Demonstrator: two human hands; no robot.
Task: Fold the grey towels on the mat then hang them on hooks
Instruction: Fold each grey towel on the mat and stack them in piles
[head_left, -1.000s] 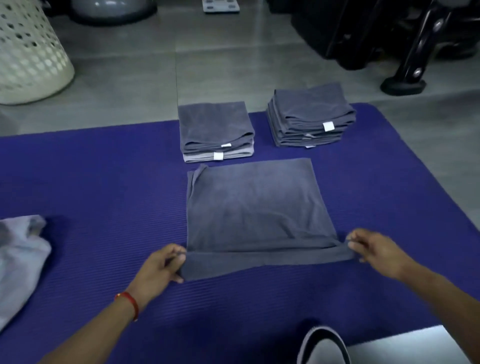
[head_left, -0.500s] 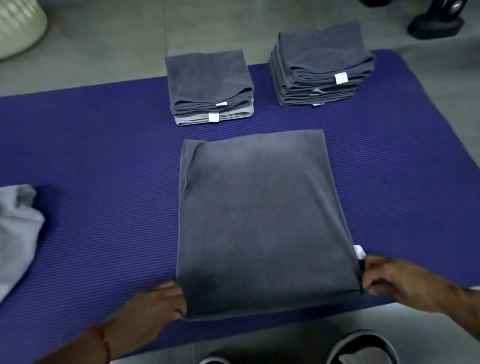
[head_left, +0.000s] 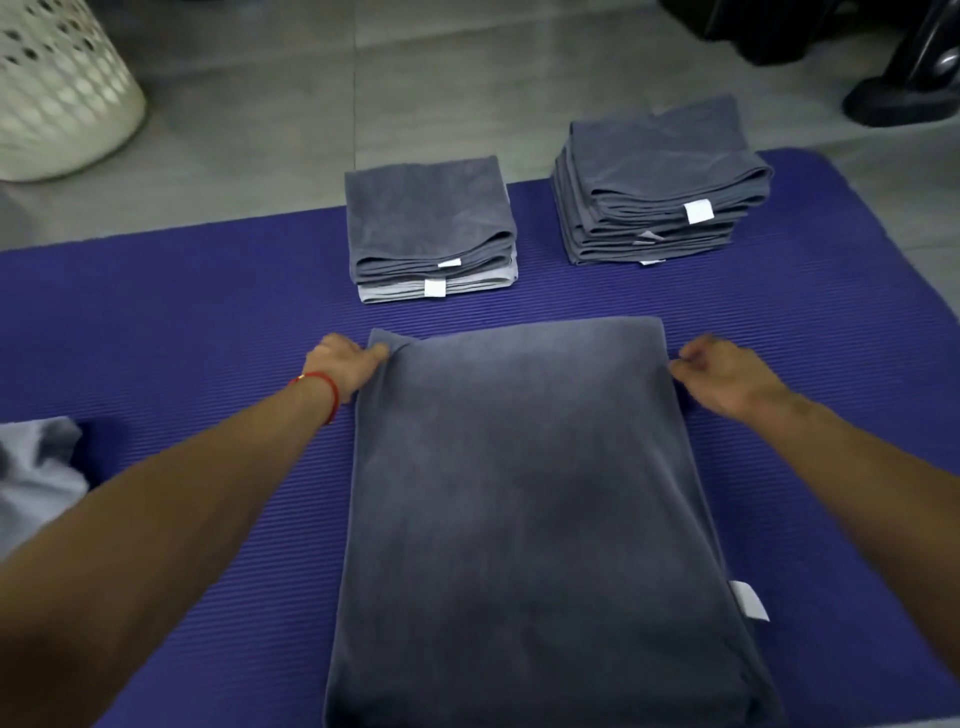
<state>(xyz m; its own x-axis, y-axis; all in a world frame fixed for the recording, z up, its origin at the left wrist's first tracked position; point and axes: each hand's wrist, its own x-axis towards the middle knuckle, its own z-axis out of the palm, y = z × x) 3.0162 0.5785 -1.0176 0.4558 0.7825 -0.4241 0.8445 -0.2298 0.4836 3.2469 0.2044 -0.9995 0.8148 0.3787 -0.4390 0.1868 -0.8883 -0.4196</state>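
Grey towel (head_left: 530, 499): folded, flat on purple mat (head_left: 182, 322), long axis running away from the person. Left hand (head_left: 345, 366): fingers pinch the far left corner. Right hand (head_left: 727, 379): fingers curled at the far right corner, gripping the edge. Two stacks of folded grey towels (head_left: 431, 228) (head_left: 660, 176) beyond, apart from both hands
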